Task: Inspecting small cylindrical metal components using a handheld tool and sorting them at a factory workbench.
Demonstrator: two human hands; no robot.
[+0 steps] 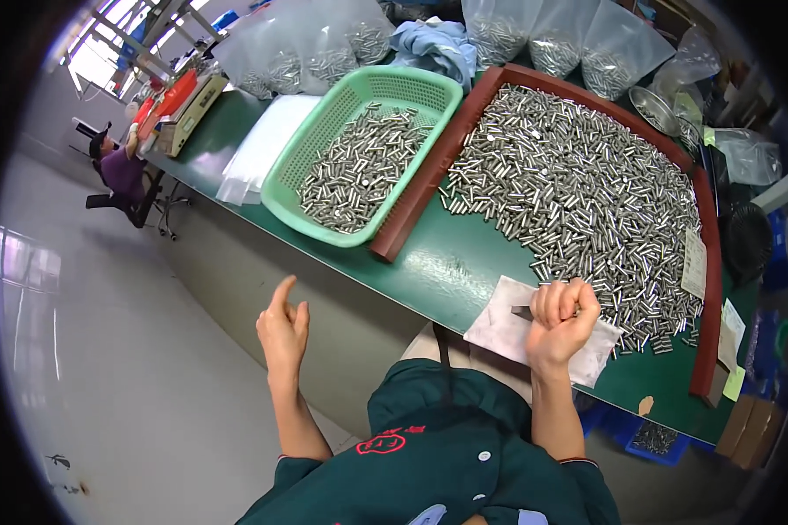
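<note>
My left hand [282, 331] hangs in the air in front of the table edge, index finger and thumb stretched apart, with nothing visible in it. Closed in a fist, my right hand [562, 324] is over a stained white cloth [497, 325] at the table's near edge. A short dark flat piece [521, 311] sticks out beside its fingers; whether the fist grips it I cannot tell. Just beyond lies a broad heap of small shiny metal pins [578, 184], bordered by a reddish-brown frame [411, 214]. More pins fill the bottom of a green perforated basket [280, 188] on the left.
Clear bags of metal pins [328, 61] line the back, with a blue cloth [438, 44] between them. White plastic sheets [267, 144] lie left of the basket. A scale [193, 114] stands farther left, near a seated person [123, 171]. Below right is a blue bin [652, 442].
</note>
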